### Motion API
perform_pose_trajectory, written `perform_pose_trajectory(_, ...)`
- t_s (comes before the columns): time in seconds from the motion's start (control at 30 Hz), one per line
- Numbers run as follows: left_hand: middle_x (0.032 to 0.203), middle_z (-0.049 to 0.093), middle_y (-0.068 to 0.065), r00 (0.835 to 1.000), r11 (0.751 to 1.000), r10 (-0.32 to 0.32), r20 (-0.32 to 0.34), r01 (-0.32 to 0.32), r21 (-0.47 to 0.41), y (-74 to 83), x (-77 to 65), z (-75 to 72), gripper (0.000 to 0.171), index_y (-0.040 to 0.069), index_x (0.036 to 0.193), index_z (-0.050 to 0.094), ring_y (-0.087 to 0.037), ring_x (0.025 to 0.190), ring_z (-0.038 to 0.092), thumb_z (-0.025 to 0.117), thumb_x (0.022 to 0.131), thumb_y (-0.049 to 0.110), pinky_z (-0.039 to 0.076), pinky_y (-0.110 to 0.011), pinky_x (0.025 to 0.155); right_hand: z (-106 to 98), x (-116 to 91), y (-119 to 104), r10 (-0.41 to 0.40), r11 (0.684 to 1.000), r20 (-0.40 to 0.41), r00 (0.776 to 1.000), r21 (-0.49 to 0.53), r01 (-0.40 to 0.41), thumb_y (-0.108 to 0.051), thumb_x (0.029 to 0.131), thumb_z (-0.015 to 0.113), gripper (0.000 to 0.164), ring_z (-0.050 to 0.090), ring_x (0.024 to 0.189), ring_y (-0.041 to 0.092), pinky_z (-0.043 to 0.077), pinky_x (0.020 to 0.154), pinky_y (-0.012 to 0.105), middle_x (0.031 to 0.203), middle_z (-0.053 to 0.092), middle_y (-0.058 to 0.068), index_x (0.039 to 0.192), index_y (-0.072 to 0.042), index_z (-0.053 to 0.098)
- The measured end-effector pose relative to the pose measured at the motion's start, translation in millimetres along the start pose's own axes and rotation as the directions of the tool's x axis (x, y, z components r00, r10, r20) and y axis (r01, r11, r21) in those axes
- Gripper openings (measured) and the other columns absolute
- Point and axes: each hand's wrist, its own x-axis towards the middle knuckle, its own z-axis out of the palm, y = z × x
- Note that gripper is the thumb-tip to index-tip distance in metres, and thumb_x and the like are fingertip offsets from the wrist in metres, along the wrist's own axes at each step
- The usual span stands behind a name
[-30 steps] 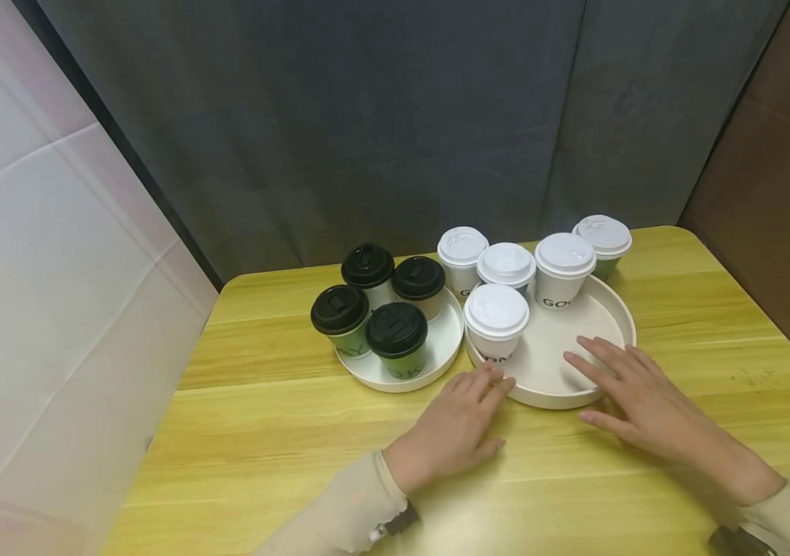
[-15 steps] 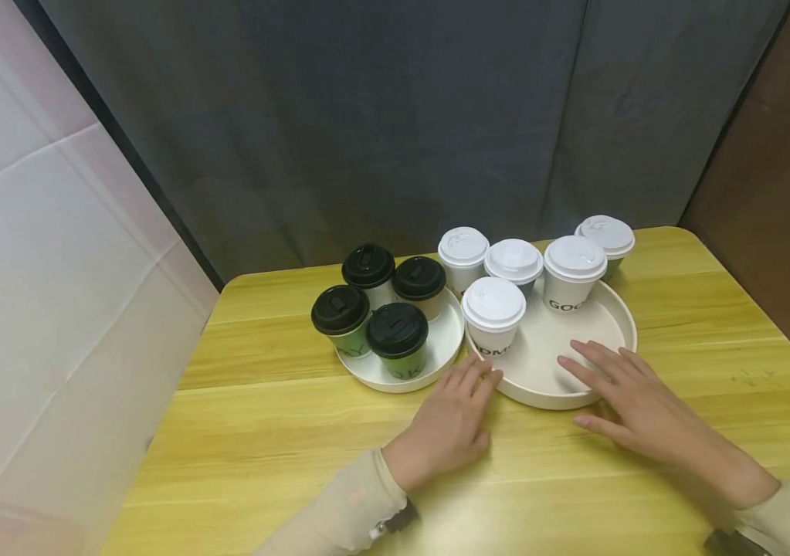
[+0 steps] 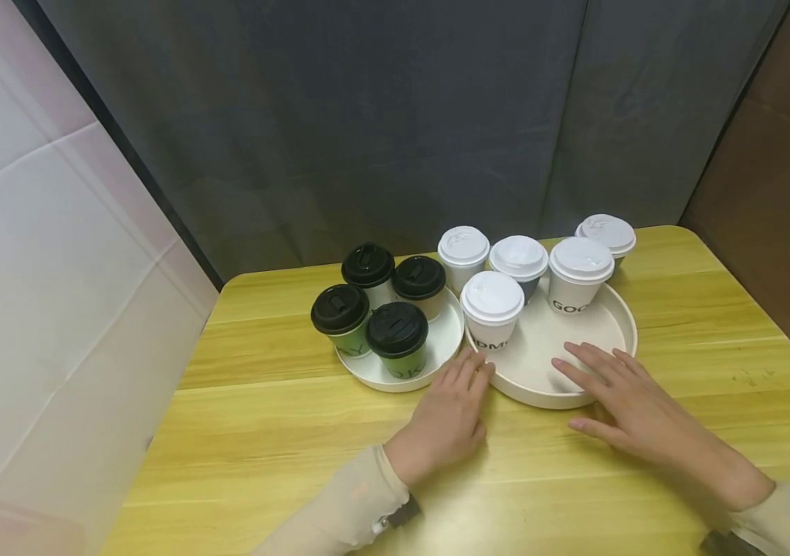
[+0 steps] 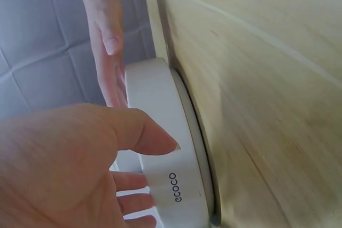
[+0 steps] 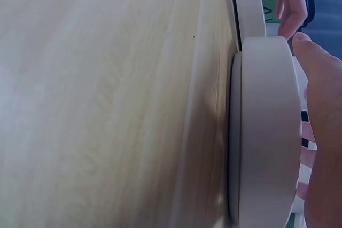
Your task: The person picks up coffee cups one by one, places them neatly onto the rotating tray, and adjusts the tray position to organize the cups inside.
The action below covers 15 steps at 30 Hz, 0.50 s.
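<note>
My left hand (image 3: 446, 417) has its fingertips at the front left rim of a round cream turntable (image 3: 540, 386). Its fingers are nearly straight; in the left wrist view the thumb (image 4: 152, 137) overlaps the outer wall, marked "ecoco". Over the turntable's front right rim, my right hand (image 3: 634, 409) spreads its fingers above the inside, holding no cup. White-lidded paper cups stand towards the back and left of the turntable, among them a front cup (image 3: 492, 309), a middle cup (image 3: 520, 262) and a right cup (image 3: 578, 278). Its base (image 4: 200, 148) shows beneath the wall.
Left of the turntable, a smaller white round tray (image 3: 436, 363) bears several black-lidded cups (image 3: 398, 340). Other white-lidded cups stand at back left (image 3: 464, 251) and back right (image 3: 606, 235). A dark curtain (image 3: 367, 131) hangs behind the wooden table (image 3: 262, 432).
The cups on the turntable have shifted clockwise: the front one back and slightly left, the middle and right ones rightward. Both hands have slid a little left.
</note>
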Motion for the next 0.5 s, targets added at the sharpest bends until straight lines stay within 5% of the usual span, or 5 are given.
perform_pose_trajectory(0.5, 0.159, 0.033, -0.015, 0.997, 0.999, -0.049, 0.055, 0.048, 0.017, -2.4, 4.4, -4.0, 0.076, 0.004, 0.15, 0.034, -0.031, 0.151, 0.028, 0.066, 0.085, 0.03, 0.033, -0.042, 0.121, -0.1, 3.6, -4.4, -0.028, 1.0, -0.013, 1.0, 0.007, 0.028, -0.051, 0.083, 0.073, 0.082, 0.039, 0.141, 0.024, -0.006, 0.125, 0.02, 0.155, 0.042, 0.004, 0.153, -0.028, 0.037)
